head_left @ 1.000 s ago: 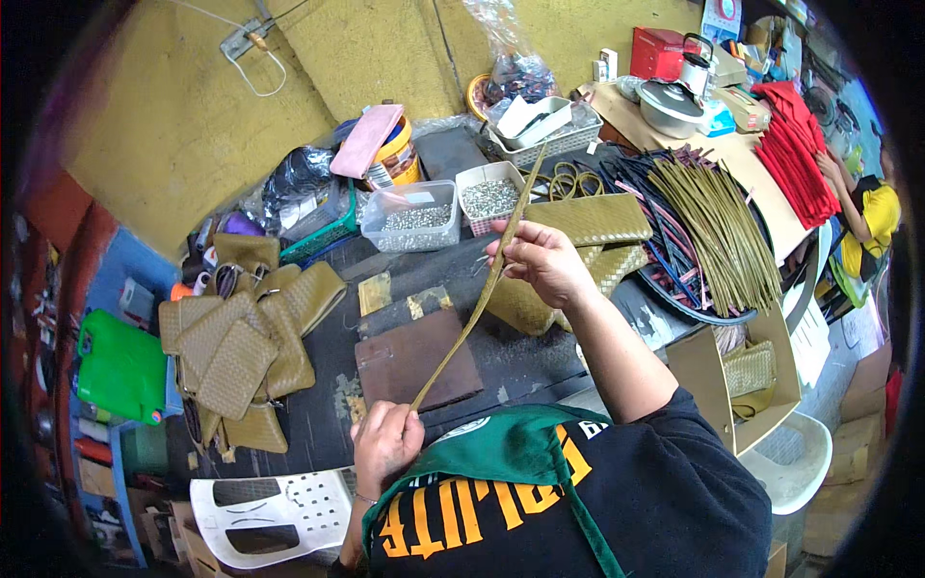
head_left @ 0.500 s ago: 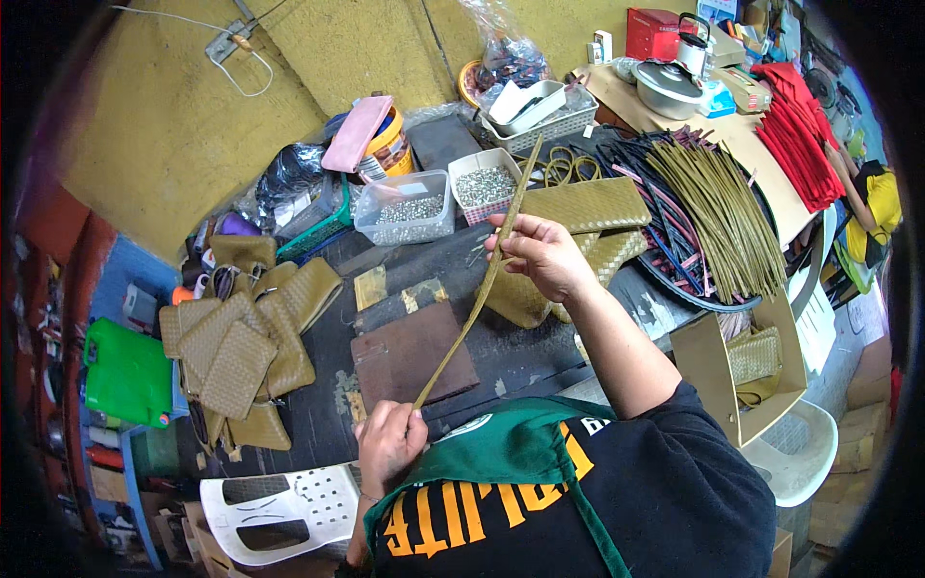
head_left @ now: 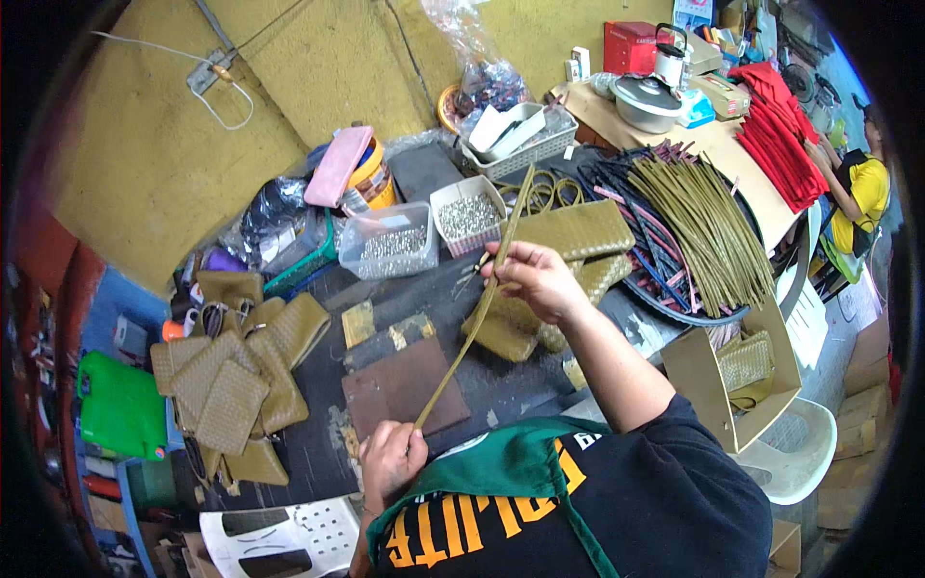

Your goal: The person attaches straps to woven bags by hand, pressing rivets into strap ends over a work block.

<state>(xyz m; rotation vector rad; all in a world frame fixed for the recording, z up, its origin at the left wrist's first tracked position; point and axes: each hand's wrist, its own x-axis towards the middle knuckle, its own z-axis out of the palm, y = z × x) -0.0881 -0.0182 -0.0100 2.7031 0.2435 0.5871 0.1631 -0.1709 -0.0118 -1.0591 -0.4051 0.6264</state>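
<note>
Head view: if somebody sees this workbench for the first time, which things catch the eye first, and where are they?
A long olive strip runs slantwise across the middle, pinched low by the left hand and higher up by the right hand. To the right, a fan of olive strips lies on the bench, with red cloth pieces beyond it. At the left sits a heap of woven olive pouches.

Green plastic case far left; red cloth stack (folded) far right; white chair.

mustard-yellow wall behind a cluttered dark workbench.
</note>
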